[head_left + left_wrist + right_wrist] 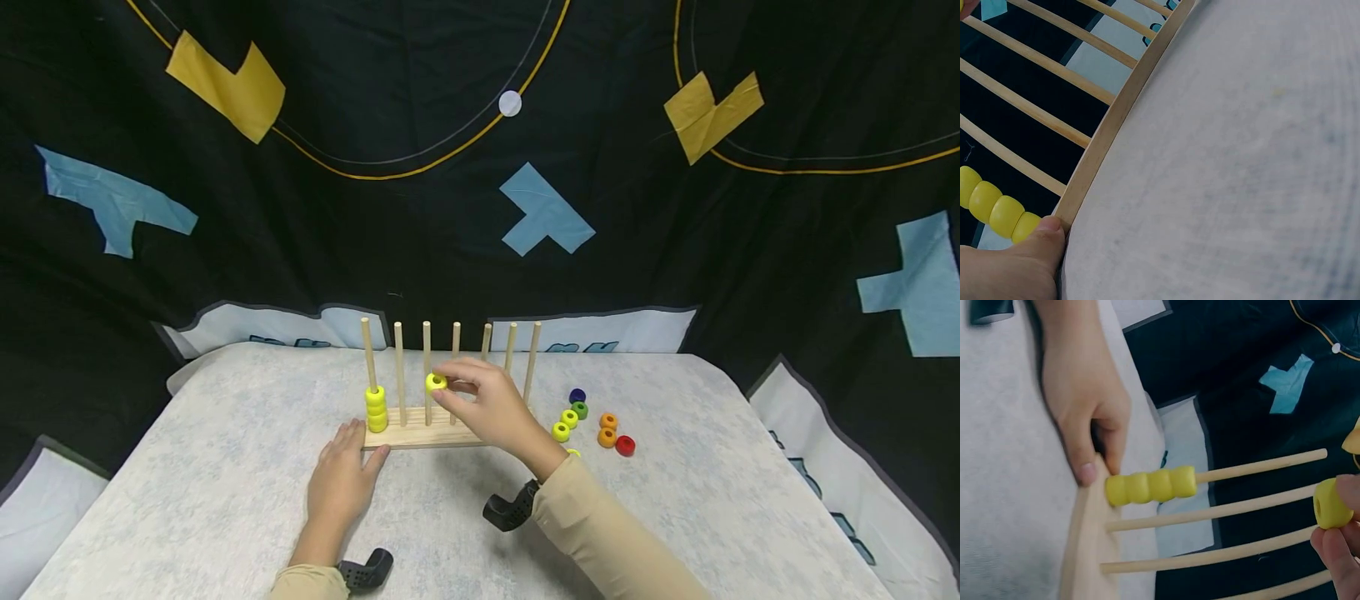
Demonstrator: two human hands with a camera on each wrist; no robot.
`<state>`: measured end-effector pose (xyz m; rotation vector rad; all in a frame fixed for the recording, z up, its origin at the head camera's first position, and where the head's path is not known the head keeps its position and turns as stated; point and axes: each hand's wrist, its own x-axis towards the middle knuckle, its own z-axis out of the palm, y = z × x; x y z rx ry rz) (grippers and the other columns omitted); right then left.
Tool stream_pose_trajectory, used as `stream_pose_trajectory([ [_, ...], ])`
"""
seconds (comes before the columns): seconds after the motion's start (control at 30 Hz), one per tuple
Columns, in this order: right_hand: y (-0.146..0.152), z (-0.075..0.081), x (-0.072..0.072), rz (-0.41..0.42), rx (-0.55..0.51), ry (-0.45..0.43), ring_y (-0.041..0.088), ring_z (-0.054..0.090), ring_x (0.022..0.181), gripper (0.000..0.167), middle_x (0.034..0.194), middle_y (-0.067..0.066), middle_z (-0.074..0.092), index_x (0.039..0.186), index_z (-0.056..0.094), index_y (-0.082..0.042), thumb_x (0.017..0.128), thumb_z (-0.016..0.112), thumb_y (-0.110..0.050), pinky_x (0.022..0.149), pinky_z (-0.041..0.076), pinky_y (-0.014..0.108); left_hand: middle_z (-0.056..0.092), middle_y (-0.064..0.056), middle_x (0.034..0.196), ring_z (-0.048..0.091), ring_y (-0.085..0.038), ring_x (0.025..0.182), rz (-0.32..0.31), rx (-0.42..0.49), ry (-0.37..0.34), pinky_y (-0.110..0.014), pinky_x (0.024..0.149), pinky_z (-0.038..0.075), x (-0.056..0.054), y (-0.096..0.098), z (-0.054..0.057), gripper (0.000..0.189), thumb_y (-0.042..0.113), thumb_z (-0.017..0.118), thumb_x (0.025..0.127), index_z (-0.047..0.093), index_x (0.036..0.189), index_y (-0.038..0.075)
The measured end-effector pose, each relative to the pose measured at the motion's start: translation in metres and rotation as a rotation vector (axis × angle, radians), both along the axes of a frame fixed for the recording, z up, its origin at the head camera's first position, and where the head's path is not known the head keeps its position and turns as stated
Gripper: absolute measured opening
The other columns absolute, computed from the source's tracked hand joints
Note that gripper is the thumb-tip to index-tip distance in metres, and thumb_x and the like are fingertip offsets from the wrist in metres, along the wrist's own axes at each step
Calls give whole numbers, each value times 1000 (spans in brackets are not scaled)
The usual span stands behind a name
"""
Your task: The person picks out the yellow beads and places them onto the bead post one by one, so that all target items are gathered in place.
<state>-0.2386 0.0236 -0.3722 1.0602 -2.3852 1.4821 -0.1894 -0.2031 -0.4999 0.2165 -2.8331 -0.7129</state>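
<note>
Black cloth [420, 250] hangs behind our pale table [225, 467], where the wooden rack [427, 436] lies just ahead of our hands, its long axis running left to right, its pegs [400, 367] pointing up. Our left hand [341, 483] grips its left end, beside four stacked beads [377, 410]. Our right hand [480, 400], nearer the middle pegs, pinches a yellow bead [1332, 506] by their upper parts (its hole roughly in line with them), though we cannot tell which peg is closest.
</note>
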Motion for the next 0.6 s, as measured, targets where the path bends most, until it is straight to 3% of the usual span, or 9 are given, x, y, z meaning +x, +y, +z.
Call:
stream_pose_trajectory([
  [0.33,-12,28,-9,-26,-43,169,19,66,117,36,126,9,66,125,66,-2,90,72,-6,95,55,18,35,-26,156,28,-42,148,1,7,11,-55,124,21,0,0,0,69,38,57,101,35,150,-6],
  [0.6,-17,49,-16,-89,-51,179,20,68,117,39,128,12,66,128,65,-1,89,72,-4,93,55,17,35,-26,156,28,-42,148,6,4,9,-55,124,21,0,0,0,70,38,57,100,35,150,-6],
])
